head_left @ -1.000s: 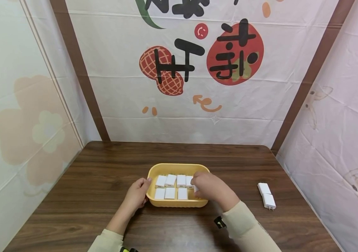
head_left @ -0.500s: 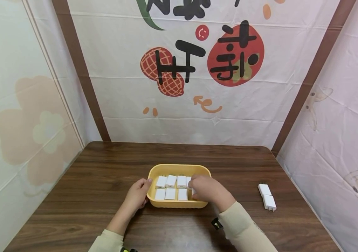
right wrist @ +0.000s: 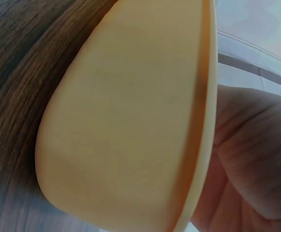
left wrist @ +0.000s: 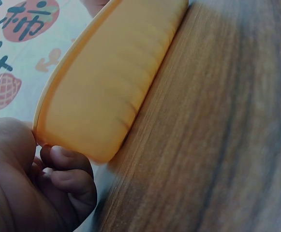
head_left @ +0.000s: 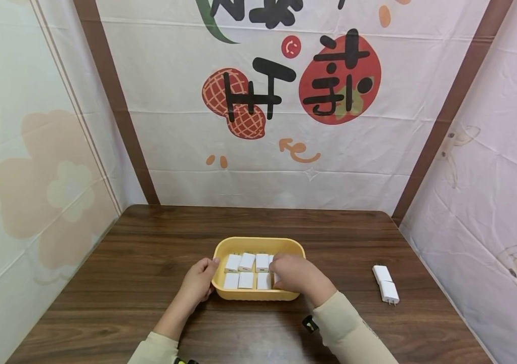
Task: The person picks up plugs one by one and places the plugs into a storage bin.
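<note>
A yellow plastic basket (head_left: 258, 294) sits on the table and holds several white plug chargers (head_left: 247, 262) in two rows. My left hand (head_left: 197, 279) grips the basket's left end, thumb over the rim; the left wrist view shows its fingers curled against the outer wall (left wrist: 92, 96). Inside the right end, my right hand (head_left: 298, 275) pinches a white charger (head_left: 276, 279), mostly hidden behind the fingers, at the right of the front row. In the right wrist view, the basket wall (right wrist: 125, 116) hides the fingertips.
Two more white chargers (head_left: 388, 291) lie end to end on the brown wooden table (head_left: 340, 237), to the right of the basket. Printed cloth (head_left: 276, 177) hangs behind the table and along both sides.
My right hand has shifted a little to the left inside the basket with the charger, closer to the neighbouring ones. The left hand keeps its grip on the basket.
</note>
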A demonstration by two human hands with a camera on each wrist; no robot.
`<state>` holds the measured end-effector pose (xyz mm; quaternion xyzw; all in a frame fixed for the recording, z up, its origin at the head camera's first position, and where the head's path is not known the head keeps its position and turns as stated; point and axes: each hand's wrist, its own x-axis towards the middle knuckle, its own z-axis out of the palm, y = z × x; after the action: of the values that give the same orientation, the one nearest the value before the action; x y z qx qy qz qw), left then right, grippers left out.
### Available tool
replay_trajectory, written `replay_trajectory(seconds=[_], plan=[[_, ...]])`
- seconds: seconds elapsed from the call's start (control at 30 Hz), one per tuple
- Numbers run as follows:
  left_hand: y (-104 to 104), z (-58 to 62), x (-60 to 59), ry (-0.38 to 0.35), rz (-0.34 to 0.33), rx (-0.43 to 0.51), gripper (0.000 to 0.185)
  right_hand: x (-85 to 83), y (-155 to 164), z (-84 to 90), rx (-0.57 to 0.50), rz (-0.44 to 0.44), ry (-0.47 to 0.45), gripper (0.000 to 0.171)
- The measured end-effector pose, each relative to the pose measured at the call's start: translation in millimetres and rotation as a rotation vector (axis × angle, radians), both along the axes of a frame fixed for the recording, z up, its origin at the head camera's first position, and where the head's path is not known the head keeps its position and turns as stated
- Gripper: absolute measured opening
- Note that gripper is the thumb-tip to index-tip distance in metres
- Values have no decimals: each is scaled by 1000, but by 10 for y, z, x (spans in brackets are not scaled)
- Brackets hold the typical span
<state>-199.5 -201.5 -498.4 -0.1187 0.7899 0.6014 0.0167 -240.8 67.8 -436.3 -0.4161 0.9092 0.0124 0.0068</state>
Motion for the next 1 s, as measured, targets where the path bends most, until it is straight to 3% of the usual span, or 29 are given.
replay_trajectory(seconds=[1.0], plan=[[1,7,-5,1,2,4,46,-7,-134,-23,16,-3,-1,11]])
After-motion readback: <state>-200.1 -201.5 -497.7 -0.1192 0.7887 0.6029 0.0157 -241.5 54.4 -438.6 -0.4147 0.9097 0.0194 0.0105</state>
